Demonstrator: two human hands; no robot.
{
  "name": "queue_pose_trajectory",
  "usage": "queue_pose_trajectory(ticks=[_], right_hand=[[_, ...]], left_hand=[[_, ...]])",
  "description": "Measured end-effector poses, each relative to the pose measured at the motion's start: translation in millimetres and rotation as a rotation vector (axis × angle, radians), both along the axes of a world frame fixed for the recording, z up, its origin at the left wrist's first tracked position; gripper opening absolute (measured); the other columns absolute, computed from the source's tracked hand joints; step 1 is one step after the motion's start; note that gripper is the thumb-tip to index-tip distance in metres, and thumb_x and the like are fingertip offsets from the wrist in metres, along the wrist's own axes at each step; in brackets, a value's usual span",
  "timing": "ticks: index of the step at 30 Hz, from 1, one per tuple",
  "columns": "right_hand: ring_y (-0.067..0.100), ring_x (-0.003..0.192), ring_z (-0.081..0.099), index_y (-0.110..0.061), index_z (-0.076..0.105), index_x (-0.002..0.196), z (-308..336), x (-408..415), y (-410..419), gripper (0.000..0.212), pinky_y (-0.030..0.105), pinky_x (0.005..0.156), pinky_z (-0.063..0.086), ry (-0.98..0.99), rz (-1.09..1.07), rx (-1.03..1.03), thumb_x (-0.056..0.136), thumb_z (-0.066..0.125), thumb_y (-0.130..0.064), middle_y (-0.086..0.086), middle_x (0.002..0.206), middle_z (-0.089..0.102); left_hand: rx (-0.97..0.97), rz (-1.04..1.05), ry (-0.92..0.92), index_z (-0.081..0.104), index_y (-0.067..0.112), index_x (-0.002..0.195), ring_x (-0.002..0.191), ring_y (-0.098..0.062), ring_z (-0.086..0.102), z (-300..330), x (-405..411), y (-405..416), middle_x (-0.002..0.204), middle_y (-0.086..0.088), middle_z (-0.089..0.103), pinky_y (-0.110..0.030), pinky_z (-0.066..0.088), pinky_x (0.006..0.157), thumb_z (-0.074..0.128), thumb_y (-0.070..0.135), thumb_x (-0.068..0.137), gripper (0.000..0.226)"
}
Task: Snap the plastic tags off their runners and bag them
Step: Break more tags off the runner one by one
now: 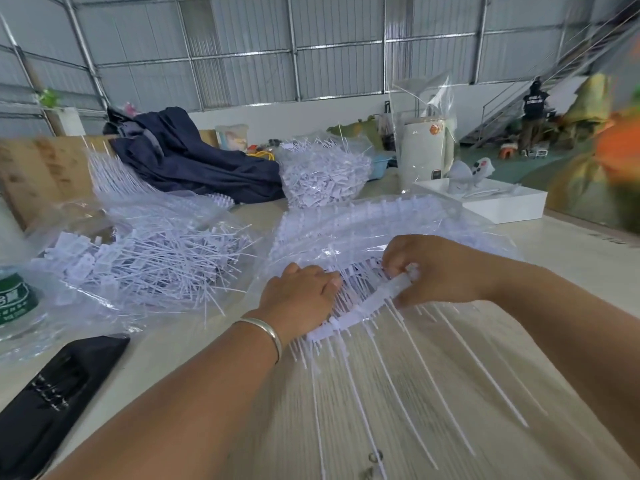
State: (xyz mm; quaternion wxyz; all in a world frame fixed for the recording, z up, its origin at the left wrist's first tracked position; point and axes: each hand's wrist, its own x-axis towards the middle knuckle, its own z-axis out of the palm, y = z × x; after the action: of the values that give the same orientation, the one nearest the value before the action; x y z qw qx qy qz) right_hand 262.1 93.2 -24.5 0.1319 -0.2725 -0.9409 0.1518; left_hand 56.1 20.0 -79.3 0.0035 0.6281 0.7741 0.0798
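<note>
Both hands work the runner (367, 306): left hand (298, 292) pressing flat, right hand (426, 268) grip pinching it.

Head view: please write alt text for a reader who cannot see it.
Two bare hands work a white runner of tags on a table: the right hand grips its far end, the left hand rests on the tags beside it. To the left a clear bag holds loose tags; another full bag stands behind.
</note>
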Motion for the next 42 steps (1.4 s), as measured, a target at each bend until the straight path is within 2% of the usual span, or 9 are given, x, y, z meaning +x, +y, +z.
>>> queue_pose_trajectory(ticks=[7,15,19,22,24,27,32,39,42], right_hand=[[0.011,0.058,0.036,-0.003,0.054,0.064,28.8,16.6,-42.3,0.020,0.030,0.059,0.029,0.008,-0.034,0.082,0.072,0.069,-0.013,0.005,0.065,0.042],[0.014,0.048,0.022,-0.015,0.027,0.049,72.3,38.4,-102.6,0.042,0.030,0.049,0.019,0.116,0.012,0.272,0.068,0.064,-0.016,-0.002,0.051,0.019],[0.013,0.047,0.029,-0.015,0.035,0.053,93.3,55.1,-107.2,0.038,0.029,0.048,0.023,0.079,-0.057,0.433,0.076,0.061,-0.029,-0.001,0.051,0.029],[0.008,0.052,0.036,-0.019,0.038,0.059,103.4,61.1,-109.1,0.049,0.029,0.048,0.023,0.024,-0.091,0.605,0.084,0.058,-0.055,-0.005,0.055,0.038],[0.005,0.056,0.036,-0.022,0.038,0.064,103.2,57.8,-110.6,0.051,0.028,0.048,0.022,-0.045,-0.117,0.680,0.082,0.048,-0.069,-0.008,0.061,0.041],[0.008,0.056,0.033,-0.024,0.035,0.071,94.1,48.2,-99.9,0.051,0.028,0.050,0.025,-0.197,-0.199,0.814,0.085,0.040,-0.073,-0.008,0.065,0.038],[0.019,0.064,0.041,-0.018,0.054,0.102,70.2,28.0,-64.3,0.052,0.030,0.061,0.035,-0.360,-0.277,0.878,0.090,0.042,-0.066,-0.005,0.063,0.034],[0.016,0.055,0.041,-0.019,0.060,0.110,34.2,-25.8,-11.5,0.041,0.027,0.048,0.023,-0.568,-0.326,0.920,0.096,0.046,-0.054,-0.005,0.066,0.045],[0.020,0.089,0.056,-0.020,0.054,0.115,5.4,-37.6,9.4,0.029,0.034,0.079,0.038,-0.450,-0.317,0.670,0.093,0.051,-0.039,-0.003,0.092,0.058]], left_hand=[[-0.046,-0.021,0.098,0.039,0.034,0.141,0.127,-0.024,0.033,-4.2,7.0,-2.1,0.148,0.007,0.039,-0.044,0.036,0.100,0.018,0.040,0.104,0.044],[0.041,-0.032,0.087,0.040,0.033,0.145,0.142,-0.023,0.026,-13.5,8.8,-9.6,0.158,0.008,0.026,-0.043,0.032,0.112,0.036,0.035,0.101,0.044],[0.185,-0.048,-0.205,0.063,0.018,0.119,0.116,-0.032,0.051,0.5,9.6,-23.0,0.130,-0.006,0.053,-0.041,0.044,0.099,0.043,0.025,0.097,0.031],[0.340,0.019,-0.994,0.061,0.018,0.088,0.084,-0.029,0.058,26.7,19.5,-35.7,0.098,-0.012,0.058,-0.034,0.047,0.077,0.048,0.033,0.100,0.023],[0.287,-0.014,-1.500,0.066,0.017,0.103,0.082,-0.030,0.067,46.6,19.6,-46.3,0.100,-0.010,0.069,-0.033,0.054,0.070,0.042,0.046,0.100,0.038],[0.242,-0.211,-1.759,0.060,0.003,0.124,0.074,-0.028,0.071,70.5,15.5,-64.2,0.101,-0.019,0.072,-0.027,0.057,0.055,0.042,0.047,0.094,0.056],[0.320,-0.081,-1.624,0.063,0.008,0.108,0.057,-0.018,0.066,78.7,8.9,-71.7,0.089,-0.013,0.074,-0.018,0.043,0.044,0.038,0.060,0.096,0.059],[0.355,0.086,-1.312,0.067,0.008,0.090,0.047,-0.011,0.062,37.3,9.1,-49.5,0.068,-0.003,0.071,-0.016,0.037,0.040,0.058,0.022,0.097,0.018],[0.348,0.136,-1.285,0.062,0.008,0.086,0.043,-0.014,0.061,18.5,11.8,-40.2,0.058,-0.003,0.066,-0.017,0.033,0.039,0.053,0.016,0.099,0.018]])
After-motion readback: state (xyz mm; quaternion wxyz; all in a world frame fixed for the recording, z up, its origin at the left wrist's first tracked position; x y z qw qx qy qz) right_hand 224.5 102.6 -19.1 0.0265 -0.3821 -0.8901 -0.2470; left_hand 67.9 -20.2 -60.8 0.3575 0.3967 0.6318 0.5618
